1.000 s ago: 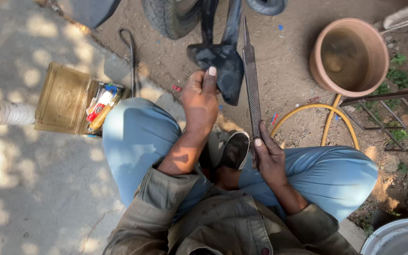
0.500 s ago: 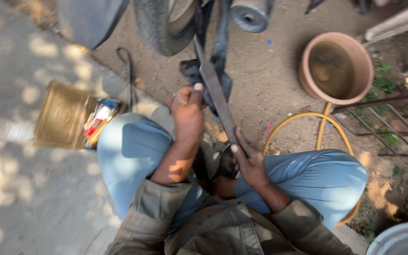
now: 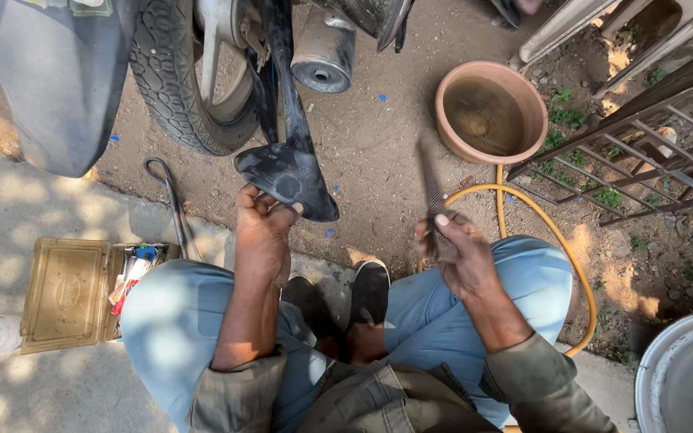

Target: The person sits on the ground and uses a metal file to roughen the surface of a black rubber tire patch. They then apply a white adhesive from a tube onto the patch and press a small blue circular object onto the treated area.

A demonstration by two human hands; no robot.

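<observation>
I am squatting on the ground in blue trousers. My left hand (image 3: 262,232) pinches a folded loop of black rubber inner tube (image 3: 286,172) that hangs down from a motorcycle wheel (image 3: 190,80). My right hand (image 3: 459,256) grips a long flat metal file (image 3: 431,188), blurred, held apart from the tube and pointing away from me. My black shoes (image 3: 370,293) show between my knees.
An open tin box (image 3: 70,293) with small tubes and patches lies at my left. A bent metal lever (image 3: 172,200) lies on the dirt. A clay basin of water (image 3: 491,112), a yellow hose (image 3: 555,240), a metal grate (image 3: 643,152) and a steel bowl (image 3: 683,377) are to the right.
My right hand has swung the file off the tube and out to the right. My left hand keeps hold of the tube. The view has tilted up toward the wheel.
</observation>
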